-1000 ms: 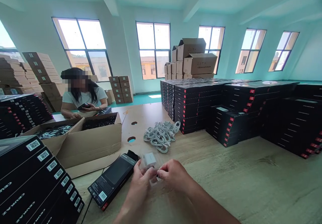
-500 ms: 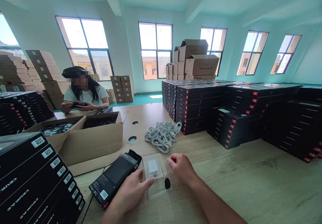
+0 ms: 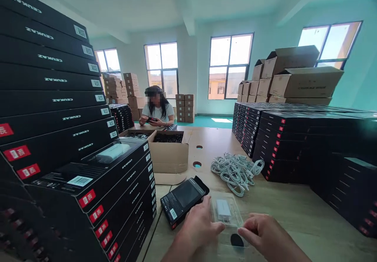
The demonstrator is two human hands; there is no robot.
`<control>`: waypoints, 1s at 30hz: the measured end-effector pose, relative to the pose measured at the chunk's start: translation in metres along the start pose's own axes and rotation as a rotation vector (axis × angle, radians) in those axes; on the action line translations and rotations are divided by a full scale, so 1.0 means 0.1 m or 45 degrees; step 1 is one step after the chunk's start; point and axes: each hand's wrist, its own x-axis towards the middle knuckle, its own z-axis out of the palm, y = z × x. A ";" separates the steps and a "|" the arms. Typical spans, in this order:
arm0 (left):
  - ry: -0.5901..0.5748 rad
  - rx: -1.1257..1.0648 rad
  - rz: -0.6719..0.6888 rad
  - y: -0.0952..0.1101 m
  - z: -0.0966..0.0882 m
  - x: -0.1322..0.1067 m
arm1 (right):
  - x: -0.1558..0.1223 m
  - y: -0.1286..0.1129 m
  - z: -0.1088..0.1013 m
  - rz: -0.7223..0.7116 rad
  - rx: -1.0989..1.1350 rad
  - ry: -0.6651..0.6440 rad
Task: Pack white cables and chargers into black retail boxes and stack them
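Note:
A clear plastic tray [image 3: 238, 207] lies on the table between my hands, with a white plug charger [image 3: 223, 208] in it, prongs toward me. My left hand [image 3: 200, 224] grips the tray's left side, its thumb over the near part. My right hand [image 3: 262, 232] is closed in a pinch at the tray's near right edge; whatever is between its fingertips is hidden. Beside those fingertips is a black round patch [image 3: 236, 240] on the clear plastic. Left of the tray, a black box [image 3: 184, 201] lies with its end flap raised, touching or close behind my left hand.
Tall stacks of black boxes [image 3: 123, 183] rise at the left, and more black boxes [image 3: 294, 136] stand at the right. White cables [image 3: 235, 171] lie coiled beyond the tray. Across the table, behind a divided cardboard box [image 3: 169, 158], a person [image 3: 159, 110] handles a dark object.
The view has swung left, so the table things appear farther right. My right hand has moved nearer me along the tray's right side, to the black patch. My left hand stays at the tray.

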 end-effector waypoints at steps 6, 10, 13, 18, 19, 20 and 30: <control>-0.075 0.167 -0.079 0.05 -0.11 -0.04 | -0.05 -0.30 0.15 0.240 -0.638 -0.113; -0.058 0.140 -0.048 0.01 -0.10 0.00 | 0.01 -0.38 0.14 0.284 -0.744 -0.128; -0.079 0.134 0.009 -0.04 -0.07 0.02 | 0.05 -0.38 0.17 0.277 -0.766 -0.102; -0.085 0.141 -0.004 -0.06 -0.06 0.02 | 0.05 -0.31 0.20 0.255 -0.766 -0.147; -0.081 0.142 0.000 -0.05 -0.06 0.02 | 0.04 -0.31 0.20 0.253 -0.753 -0.157; -0.082 0.142 0.004 -0.05 -0.05 0.02 | 0.03 -0.31 0.20 0.253 -0.738 -0.162; -0.161 0.099 0.061 -0.08 -0.05 0.14 | -0.12 -0.21 -0.14 0.123 0.037 0.054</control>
